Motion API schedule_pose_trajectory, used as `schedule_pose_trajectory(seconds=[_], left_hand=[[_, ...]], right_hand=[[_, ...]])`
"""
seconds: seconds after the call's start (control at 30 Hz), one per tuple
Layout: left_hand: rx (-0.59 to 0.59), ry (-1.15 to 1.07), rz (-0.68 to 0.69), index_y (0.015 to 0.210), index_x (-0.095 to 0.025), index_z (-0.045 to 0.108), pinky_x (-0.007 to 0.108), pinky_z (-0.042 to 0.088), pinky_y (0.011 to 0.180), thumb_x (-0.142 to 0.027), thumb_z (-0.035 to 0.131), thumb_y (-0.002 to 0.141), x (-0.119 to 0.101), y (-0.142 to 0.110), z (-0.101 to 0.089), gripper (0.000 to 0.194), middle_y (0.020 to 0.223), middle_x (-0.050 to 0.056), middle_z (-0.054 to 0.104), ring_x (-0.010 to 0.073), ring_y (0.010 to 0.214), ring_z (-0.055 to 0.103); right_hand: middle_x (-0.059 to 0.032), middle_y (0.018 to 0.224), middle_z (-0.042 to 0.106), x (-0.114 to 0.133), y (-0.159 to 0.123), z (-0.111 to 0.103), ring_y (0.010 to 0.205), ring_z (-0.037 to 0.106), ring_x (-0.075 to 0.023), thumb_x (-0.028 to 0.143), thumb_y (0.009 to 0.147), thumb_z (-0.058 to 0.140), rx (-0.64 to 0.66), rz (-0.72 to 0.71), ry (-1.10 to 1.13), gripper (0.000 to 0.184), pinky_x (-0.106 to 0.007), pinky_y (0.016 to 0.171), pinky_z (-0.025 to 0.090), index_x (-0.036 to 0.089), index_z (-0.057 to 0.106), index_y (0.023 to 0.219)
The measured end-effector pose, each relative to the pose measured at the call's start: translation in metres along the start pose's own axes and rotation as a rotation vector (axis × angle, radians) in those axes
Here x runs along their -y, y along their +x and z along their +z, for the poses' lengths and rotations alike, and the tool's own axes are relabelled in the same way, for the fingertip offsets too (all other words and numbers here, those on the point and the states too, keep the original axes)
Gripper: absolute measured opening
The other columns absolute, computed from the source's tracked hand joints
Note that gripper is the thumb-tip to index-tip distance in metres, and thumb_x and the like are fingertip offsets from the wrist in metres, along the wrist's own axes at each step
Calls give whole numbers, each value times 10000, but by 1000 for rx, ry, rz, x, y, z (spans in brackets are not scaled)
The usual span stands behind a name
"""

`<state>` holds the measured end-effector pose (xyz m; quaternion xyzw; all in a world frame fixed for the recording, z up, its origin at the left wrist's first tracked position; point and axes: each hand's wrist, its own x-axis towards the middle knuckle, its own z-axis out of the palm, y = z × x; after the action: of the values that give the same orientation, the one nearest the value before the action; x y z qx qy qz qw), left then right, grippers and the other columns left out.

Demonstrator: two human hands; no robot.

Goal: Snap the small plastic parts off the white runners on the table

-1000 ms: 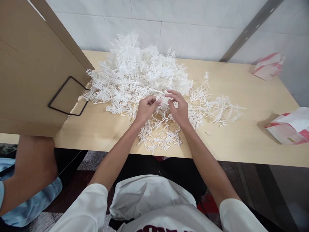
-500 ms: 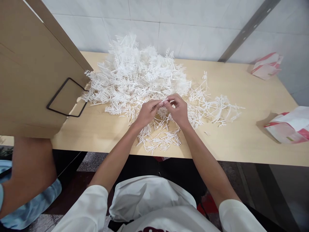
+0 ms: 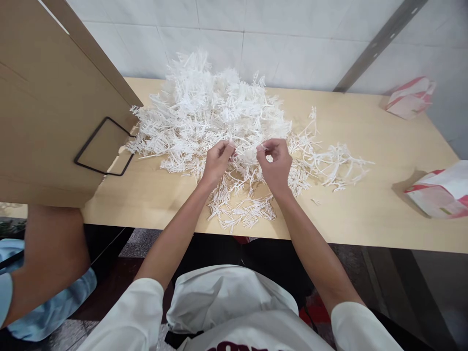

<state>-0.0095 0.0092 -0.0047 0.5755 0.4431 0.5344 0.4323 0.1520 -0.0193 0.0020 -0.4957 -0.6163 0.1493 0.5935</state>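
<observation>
A large heap of white branched plastic pieces (image 3: 215, 107), like thin sprues, covers the middle of the table. At its front edge, my left hand (image 3: 216, 163) is closed in a pinch, with a bit of white plastic at the fingertips. Thumb and forefinger of my right hand (image 3: 276, 161) meet in a ring and pinch a small white plastic piece. The two hands are apart, and the heap behind makes the outlines of what they hold hard to tell. Short white sticks (image 3: 252, 212) lie loose between my forearms, near the table's front edge.
A cardboard sheet (image 3: 54, 107) stands at the left, with a black wire frame (image 3: 104, 146) at its lower corner. Another person's arm (image 3: 54, 253) shows below it. More branched pieces (image 3: 340, 165) lie right of the heap. Two red-and-white paper bags (image 3: 440, 192) (image 3: 411, 97) stand farther right.
My hands were together, fingertips meeting over a white piece. Now they have moved apart, the left one to the left and the right one slightly to the right.
</observation>
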Motion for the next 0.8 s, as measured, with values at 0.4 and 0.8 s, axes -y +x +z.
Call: schedule_pose_trajectory(seconds=[0.4,0.8], left_hand=[[127,349,308,774,-189,631,249,425,645,-314,604,852,-8,-15,6,150,712,-1,634,96,648,537],[39,-146,61,798,-196,604,219,415,631,-391,659,841,-13,-12,7,207,717,-17,576,79,660,519]], right_hand=[[1,872,713,6,5,-2,827,646,-143,513,854,627,298,-1,79,247,-323,751,534,274,688,850],[48,699,617,-3,11,-8,663,676,-100,552,916,504,16,234,269,308,-239,633,506,268,569,1014]])
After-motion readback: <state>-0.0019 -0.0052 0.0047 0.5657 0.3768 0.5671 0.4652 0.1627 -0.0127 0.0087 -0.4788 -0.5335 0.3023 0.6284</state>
